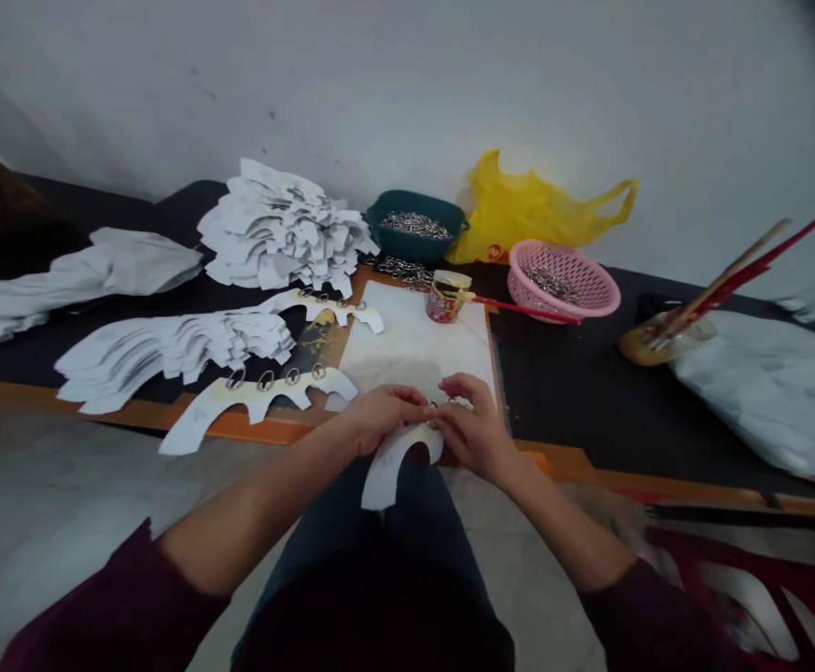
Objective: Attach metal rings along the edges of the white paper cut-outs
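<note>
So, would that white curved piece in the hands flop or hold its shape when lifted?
Probably fairly stiff: the white curved piece, pinched by the left hand and right hand, holds its arch where it hangs unsupported. Likely light, being a thin flat cut-out like those in the stacked pile. Its narrow arch might crease if pushed.

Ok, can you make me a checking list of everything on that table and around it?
Surface: black table with an orange edge; a stained white board lies in the middle.
Job's things: white cut-out, with a small metal ring at its top edge.
Clutter: piles of white cut-outs, green tub and pink basket of metal bits, small jar with a red brush, yellow bag, bowl of brushes, white cloth.
Hands: left hand and right hand both pinch the cut-out at the table's edge.
Cables: nothing seen.
Surroundings: pale wall behind, grey floor below.
</note>
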Motion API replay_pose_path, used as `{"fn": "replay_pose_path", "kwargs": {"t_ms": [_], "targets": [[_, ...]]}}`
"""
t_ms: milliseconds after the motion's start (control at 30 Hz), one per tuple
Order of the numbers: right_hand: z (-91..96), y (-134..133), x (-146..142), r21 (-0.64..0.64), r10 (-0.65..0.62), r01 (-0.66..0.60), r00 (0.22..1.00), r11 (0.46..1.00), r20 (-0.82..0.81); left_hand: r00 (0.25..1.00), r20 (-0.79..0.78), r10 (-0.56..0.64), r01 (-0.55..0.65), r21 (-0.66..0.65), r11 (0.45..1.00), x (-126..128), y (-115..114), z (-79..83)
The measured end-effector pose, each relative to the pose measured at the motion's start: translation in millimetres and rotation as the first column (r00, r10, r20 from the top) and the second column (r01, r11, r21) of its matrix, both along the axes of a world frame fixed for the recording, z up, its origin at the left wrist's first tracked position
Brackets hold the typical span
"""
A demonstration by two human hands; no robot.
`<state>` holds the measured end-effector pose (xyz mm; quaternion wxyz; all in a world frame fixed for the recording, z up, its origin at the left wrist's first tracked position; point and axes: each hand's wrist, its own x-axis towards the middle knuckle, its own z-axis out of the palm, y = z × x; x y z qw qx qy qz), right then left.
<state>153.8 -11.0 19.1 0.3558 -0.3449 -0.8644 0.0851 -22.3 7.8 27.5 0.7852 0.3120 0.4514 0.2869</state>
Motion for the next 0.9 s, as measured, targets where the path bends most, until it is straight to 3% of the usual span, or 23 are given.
{"fn": "replay_pose_path", "kwargs": {"t_ms": [100, 233, 367, 667, 900], "targets": [[-6.6, -11, -1, 0.093, -0.018, 0.019, 1.0, 0.996, -0.015, 0.998, -0.02, 0.068, -0.069, -0.083, 0.994, 1, -9, -1.1], [-14.9, -17, 1, 0.069, -0.016, 0.023, 0.995, 0.997, -0.103, 0.984, 0.018, 0.176, -0.171, -0.166, 0.971, 9, -17, 2.7], [-24.1, -14, 2, 0.05, -0.018, 0.025, 0.991, 0.998, -0.13, 0.979, 0.071, 0.193, -0.173, -0.225, 0.959, 20, -24, 6.7], [-24.9, -11, -1, 0.051, -0.009, 0.011, 0.999, 0.999, -0.039, 0.969, 0.069, 0.236, -0.222, -0.171, 0.96, 18, -27, 9.3], [-21.2, -12, 3, 0.147, 0.007, 0.011, 0.992, 0.989, -0.125, 0.954, 0.086, 0.288, -0.279, -0.11, 0.954, 21, -30, 11.5]]}}
